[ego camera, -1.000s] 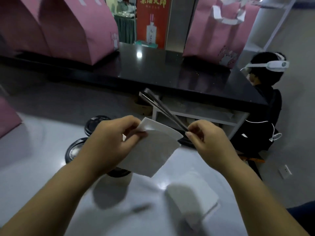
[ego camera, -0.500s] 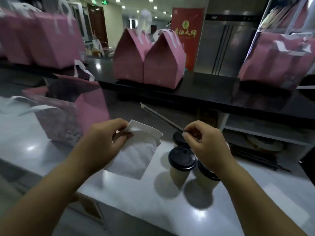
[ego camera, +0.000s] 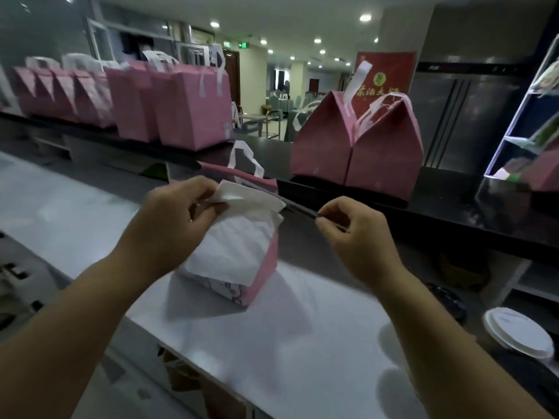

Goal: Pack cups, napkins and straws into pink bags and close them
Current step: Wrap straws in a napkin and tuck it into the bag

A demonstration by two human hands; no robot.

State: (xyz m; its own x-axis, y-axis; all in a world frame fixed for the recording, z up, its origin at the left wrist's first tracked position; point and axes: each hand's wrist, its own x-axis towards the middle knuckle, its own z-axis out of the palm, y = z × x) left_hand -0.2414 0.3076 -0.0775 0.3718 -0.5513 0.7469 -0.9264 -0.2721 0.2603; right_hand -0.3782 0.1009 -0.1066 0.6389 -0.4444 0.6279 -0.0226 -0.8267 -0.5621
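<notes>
- left hand (ego camera: 172,225): thumb and curled fingers pinch the top corner of the white napkins (ego camera: 239,246); the sheets hang below the fingertips
- open pink bag (ego camera: 264,267): stands on the white counter (ego camera: 302,343), just behind the hanging napkins
- dark straws (ego camera: 298,208): reach from the right fingertips toward the left fingers, above the bag's mouth
- right hand (ego camera: 360,240): thumb and forefinger clamped on the straws' near end
- 2 closed bags (ego camera: 357,146): well beyond the right fingers

restaurant counter (ego camera: 302,343), dining tables (ego camera: 280,104), pink bags (ego camera: 193,116)
</notes>
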